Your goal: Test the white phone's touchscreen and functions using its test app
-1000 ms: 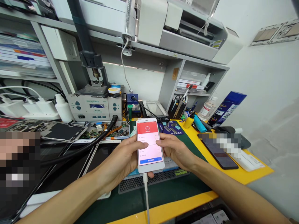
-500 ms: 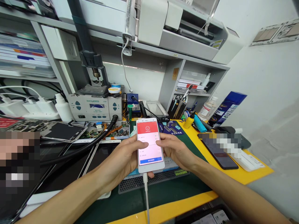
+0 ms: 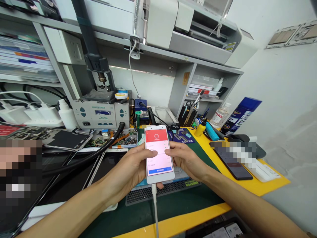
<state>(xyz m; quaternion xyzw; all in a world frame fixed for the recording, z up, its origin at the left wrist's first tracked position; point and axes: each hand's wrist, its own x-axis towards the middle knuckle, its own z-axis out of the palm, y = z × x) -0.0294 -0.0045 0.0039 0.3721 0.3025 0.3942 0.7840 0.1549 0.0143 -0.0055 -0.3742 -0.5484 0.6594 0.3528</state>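
A white smartphone [image 3: 159, 162] is held upright between both hands, its screen lit with a red band, a sad-face icon and a blue bar at the bottom. My left hand [image 3: 136, 162] grips its left side, the thumb lying over the screen. From the other side my right hand [image 3: 184, 157] holds the right edge, its thumb also over the glass. Most of the fingers are hidden behind the phone. A white charging cable [image 3: 155, 198] is plugged into its lower end and runs down out of view. Under the phone lies a dark perforated mat [image 3: 168, 190].
A grey hot-air station [image 3: 101, 114] stands at the back left, its black hose [image 3: 99, 153] crossing several phones and a tray of circuit parts [image 3: 116, 138]. To the right are a dark phone [image 3: 232, 163], a yellow bottle [image 3: 200, 129] and a blue can [image 3: 241, 115]. A printer [image 3: 198, 33] sits above.
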